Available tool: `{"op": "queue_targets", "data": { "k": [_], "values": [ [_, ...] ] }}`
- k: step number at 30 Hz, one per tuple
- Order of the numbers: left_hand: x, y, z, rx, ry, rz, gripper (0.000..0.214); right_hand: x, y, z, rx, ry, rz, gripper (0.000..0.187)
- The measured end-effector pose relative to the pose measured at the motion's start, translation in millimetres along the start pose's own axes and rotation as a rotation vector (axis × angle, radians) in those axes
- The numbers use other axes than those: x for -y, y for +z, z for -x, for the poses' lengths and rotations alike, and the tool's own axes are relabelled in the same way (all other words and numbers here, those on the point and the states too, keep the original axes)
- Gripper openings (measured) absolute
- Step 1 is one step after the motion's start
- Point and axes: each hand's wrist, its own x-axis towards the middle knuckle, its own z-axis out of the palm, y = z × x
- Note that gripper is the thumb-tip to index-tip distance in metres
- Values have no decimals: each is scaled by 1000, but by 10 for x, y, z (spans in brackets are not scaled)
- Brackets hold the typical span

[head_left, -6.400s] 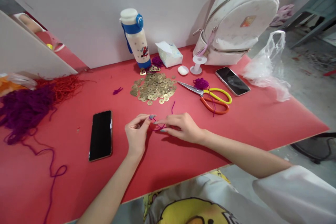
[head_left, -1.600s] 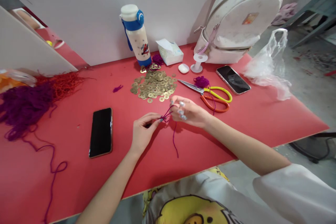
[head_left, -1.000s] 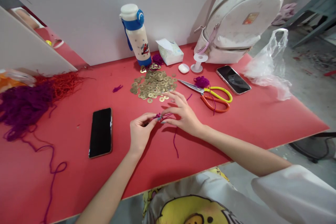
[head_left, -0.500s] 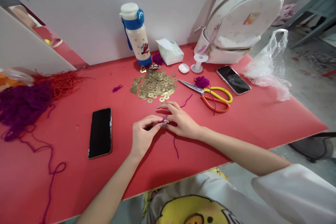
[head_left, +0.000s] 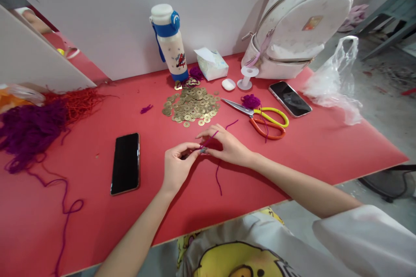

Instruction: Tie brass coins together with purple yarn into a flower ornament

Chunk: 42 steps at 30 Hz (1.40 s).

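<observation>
Fingertips of my left hand (head_left: 178,165) are pinched on a thin purple cord (head_left: 210,138) over the middle of the red table. My right hand (head_left: 225,146) meets them at the same spot, its thumb and a finger closed on the cord where the fingertips touch. One cord end sticks up across the right fingers; another purple length (head_left: 219,181) trails down onto the table below. Whatever sits between the fingertips is too small to make out. Just beyond the hands lies a heap of brass coins with holes (head_left: 193,104).
Scissors (head_left: 268,122) lie right of the coins, beside a purple cord bundle (head_left: 251,101). Two phones (head_left: 125,164) (head_left: 290,98) rest left and right. A bottle (head_left: 172,47), tissue pack (head_left: 212,67), spool (head_left: 247,78) and backpack (head_left: 299,21) stand behind. Purple yarn (head_left: 30,130) is piled at left.
My right fingers have shifted and drawn closer to the left fingertips. A cord end now stands up over the right hand. My left hand has stayed nearly in place.
</observation>
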Motion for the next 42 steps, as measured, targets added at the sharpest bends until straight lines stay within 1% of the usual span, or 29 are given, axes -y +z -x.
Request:
{"op": "queue_targets", "data": {
  "k": [2, 3, 4, 6, 8, 10, 13, 16, 21, 24, 26, 29, 31, 32, 33, 34, 36, 37, 38, 39, 41, 42],
  "values": [
    [1, 4, -10, 9, -16, -3, 8, 18, -21, 1, 8, -29, -76, 34],
    [-2, 7, -13, 8, -20, 3, 7, 32, -29, 3, 16, -32, -129, 34],
    [-8, 11, -14, 6, -24, 11, 8, 46, -37, 6, 28, -18, -197, 31],
    [-21, 18, -12, 4, -39, 19, 14, 73, -51, 9, 51, 53, -356, 25],
    [-34, 23, -8, 15, -50, 14, 19, 91, -62, 7, 37, 151, -484, 40],
    [-41, 25, -8, 30, -43, -1, 19, 102, -69, 2, -10, 221, -549, 51],
    [-36, 26, -11, 41, -22, -23, 16, 115, -77, -7, -36, 257, -602, 54],
    [-22, 28, -14, 45, -22, -41, 14, 118, -100, -12, -56, 266, -618, 55],
    [-15, 37, -12, 39, -16, -71, 14, 88, -149, 6, -199, 238, -601, 52],
    [-14, 36, -16, 45, 10, -115, 10, 92, -142, 21, -186, 204, -603, 52],
    [-8, 29, -21, 59, 23, -136, 7, 86, -130, 15, -177, 207, -595, 52],
    [5, 15, -27, 71, 13, -109, 9, 12, -152, -29, -228, 254, -485, 50],
    [17, 5, -30, 64, 0, -61, 10, -48, -224, -65, -260, 276, -310, 47],
    [23, 0, -33, 60, -5, -38, 11, -56, -282, -75, -253, 282, -185, 44],
    [29, -5, -36, 57, -8, -21, 12, -36, -354, -75, -212, 277, -41, 40],
    [35, -9, -41, 55, -8, -11, 13, 16, -435, -60, -137, 254, 124, 33],
    [44, -15, -51, 54, -7, -8, 16, 210, -601, 29, -36, 215, 374, 24],
    [46, -16, -55, 48, -8, -10, 16, 332, -672, 111, -8, 188, 426, 22],
    [46, -14, -59, 41, -12, -12, 17, 453, -723, 222, 38, 164, 421, 24],
    [45, -12, -61, 32, -20, -14, 17, 556, -749, 362, 108, 136, 358, 27],
    [40, -3, -63, 16, -38, -14, 16, 664, -715, 722, 240, 89, 130, 30],
    [38, 1, -63, 14, -44, -13, 15, 667, -661, 930, 204, 94, 5, 29]
  ]
}}
